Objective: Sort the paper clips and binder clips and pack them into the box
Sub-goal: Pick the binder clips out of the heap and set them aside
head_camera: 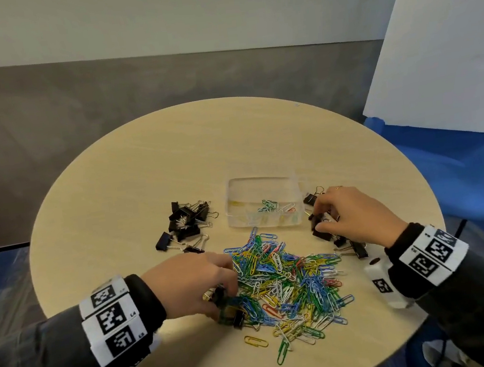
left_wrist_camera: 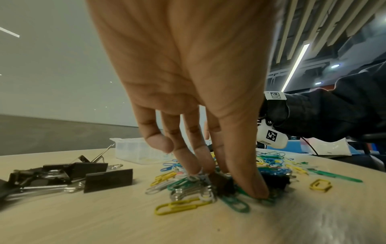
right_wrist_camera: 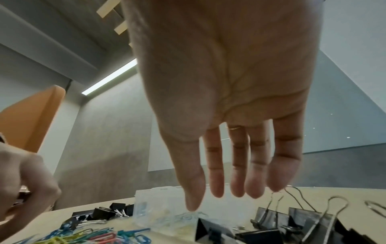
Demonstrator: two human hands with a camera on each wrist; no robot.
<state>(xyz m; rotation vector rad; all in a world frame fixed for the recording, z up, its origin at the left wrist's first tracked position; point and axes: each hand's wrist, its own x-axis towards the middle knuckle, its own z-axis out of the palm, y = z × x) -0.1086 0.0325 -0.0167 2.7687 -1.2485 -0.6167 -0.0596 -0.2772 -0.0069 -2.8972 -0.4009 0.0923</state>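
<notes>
A heap of coloured paper clips [head_camera: 291, 274] lies at the table's near middle. My left hand [head_camera: 221, 292] reaches into the heap's left edge. Its thumb and fingertips [left_wrist_camera: 200, 166] pinch a black binder clip [left_wrist_camera: 221, 183] buried among the paper clips. A clear plastic box [head_camera: 260, 178] with a few paper clips inside stands just behind the heap. My right hand [head_camera: 319, 216] hovers to the right of the box over a small group of black binder clips [head_camera: 323, 234]. Its fingers [right_wrist_camera: 217, 186] hang straight and hold nothing.
A larger pile of black binder clips [head_camera: 187, 220] sits left of the box. One more binder clip [head_camera: 239, 319] lies at the heap's near left. A loose yellow clip [head_camera: 255, 341] and a green one [head_camera: 282, 352] lie near the front edge. A white board stands at the right.
</notes>
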